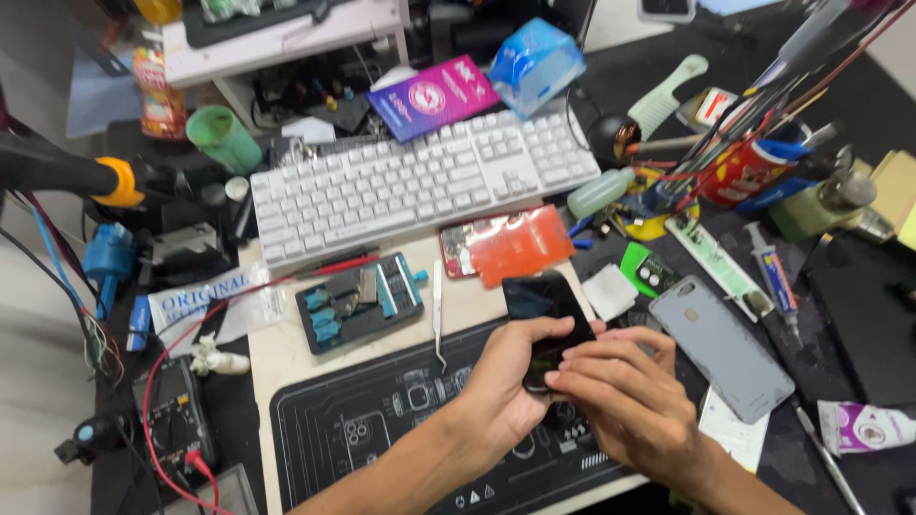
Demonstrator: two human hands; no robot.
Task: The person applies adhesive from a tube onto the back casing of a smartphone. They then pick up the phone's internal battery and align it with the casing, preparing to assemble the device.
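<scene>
A black smartphone (pixel 541 303) with a glossy dark screen is held over the black work mat (pixel 363 429). My left hand (pixel 510 381) wraps around its lower left side, thumb across the glass. My right hand (pixel 630 396) presses its fingertips on the phone's lower edge. Just right of the hands lies a grey phone back cover (pixel 725 348). A metal pair of tweezers (pixel 438 315) rests to the left of the phone.
Behind the mat are a white keyboard (pixel 420 181), an open phone with an orange film (pixel 510 246), a tray of small blue parts (pixel 361 300), a glue tube (pixel 771 272) and a cup of tools (pixel 754 167). A multimeter (pixel 176 410) with red leads sits at left.
</scene>
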